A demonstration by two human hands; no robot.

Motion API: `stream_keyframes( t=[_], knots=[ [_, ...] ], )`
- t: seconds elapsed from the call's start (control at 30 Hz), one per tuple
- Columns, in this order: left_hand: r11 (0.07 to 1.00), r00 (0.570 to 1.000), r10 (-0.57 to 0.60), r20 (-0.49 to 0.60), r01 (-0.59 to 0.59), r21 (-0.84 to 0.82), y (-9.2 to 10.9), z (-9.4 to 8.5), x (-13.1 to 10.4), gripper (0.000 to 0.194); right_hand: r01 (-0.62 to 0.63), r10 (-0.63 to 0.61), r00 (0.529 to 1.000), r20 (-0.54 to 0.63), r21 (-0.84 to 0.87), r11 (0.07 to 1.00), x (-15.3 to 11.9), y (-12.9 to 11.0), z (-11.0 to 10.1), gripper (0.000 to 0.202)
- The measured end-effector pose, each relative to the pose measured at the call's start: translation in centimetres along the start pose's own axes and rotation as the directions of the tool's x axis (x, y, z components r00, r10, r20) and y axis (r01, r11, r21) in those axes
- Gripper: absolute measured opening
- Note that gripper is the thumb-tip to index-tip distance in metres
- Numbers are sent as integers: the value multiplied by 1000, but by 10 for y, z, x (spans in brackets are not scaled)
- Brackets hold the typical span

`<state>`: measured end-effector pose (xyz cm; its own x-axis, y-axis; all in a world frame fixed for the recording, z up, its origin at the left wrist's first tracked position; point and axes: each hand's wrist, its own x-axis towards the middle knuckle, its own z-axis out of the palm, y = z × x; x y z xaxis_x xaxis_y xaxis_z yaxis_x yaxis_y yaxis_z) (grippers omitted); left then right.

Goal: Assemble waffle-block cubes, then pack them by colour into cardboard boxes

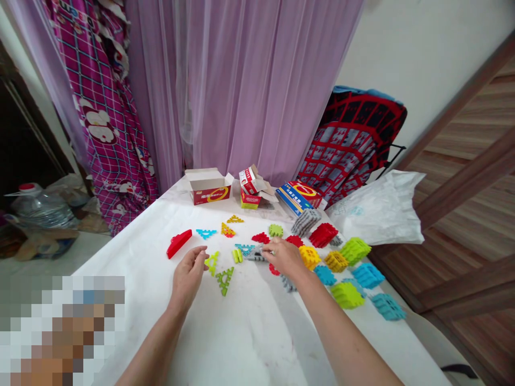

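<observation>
My right hand (pixel 285 258) has its fingers closed on a grey toothed plastic building piece (pixel 256 254), low over the white table. A blue triangular piece (pixel 244 248) lies right beside it. My left hand (pixel 189 272) is loosely curved with the thumb and fingers apart, and I see nothing in it. By its fingertips lies a yellow-green triangular piece (pixel 212 262); whether they touch, I cannot tell. A green triangle (pixel 225 281) and small lime pieces (pixel 237 255) lie between the hands. Farther left are a red piece (pixel 179 243) and a blue triangle (pixel 206 234).
Stacks of toothed pieces in several colours stand on the right, such as a lime stack (pixel 347 295) and a red stack (pixel 323 235). An open red box (pixel 210 195), smaller cartons (pixel 250 199) and a blue box (pixel 293 198) line the back. A white bag (pixel 382 209) sits at the right edge.
</observation>
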<state>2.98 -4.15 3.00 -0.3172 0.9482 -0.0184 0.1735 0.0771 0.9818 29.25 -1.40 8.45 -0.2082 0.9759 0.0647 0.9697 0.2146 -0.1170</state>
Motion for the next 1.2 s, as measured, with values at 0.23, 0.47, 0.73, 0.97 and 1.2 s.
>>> stream_keyframes(
  t=[0.23, 0.47, 0.73, 0.97, 1.2],
  knots=[
    [1000, 1000, 2, -12, -2, 0, -2, -2, 2, 45, 103, -98, 993, 62, -70, 992, 2, -7, 9, 21],
    [1000, 1000, -12, -5, 12, 8, -4, -2, 3, 47, 88, -83, 993, 79, -65, 994, 2, -9, 13, 19],
    [1000, 1000, -15, -12, 15, 16, -3, -1, 3, 47, 72, -63, 994, 90, -109, 991, 6, -7, 17, 18],
    [1000, 1000, -15, -3, 15, 13, -5, -1, 4, 48, 77, -67, 994, 83, -120, 990, 8, -5, 17, 18],
    [1000, 1000, -13, -1, 13, 15, -8, -1, 6, 49, 74, -60, 991, 121, -116, 990, 7, -7, 13, 19]
  ],
)
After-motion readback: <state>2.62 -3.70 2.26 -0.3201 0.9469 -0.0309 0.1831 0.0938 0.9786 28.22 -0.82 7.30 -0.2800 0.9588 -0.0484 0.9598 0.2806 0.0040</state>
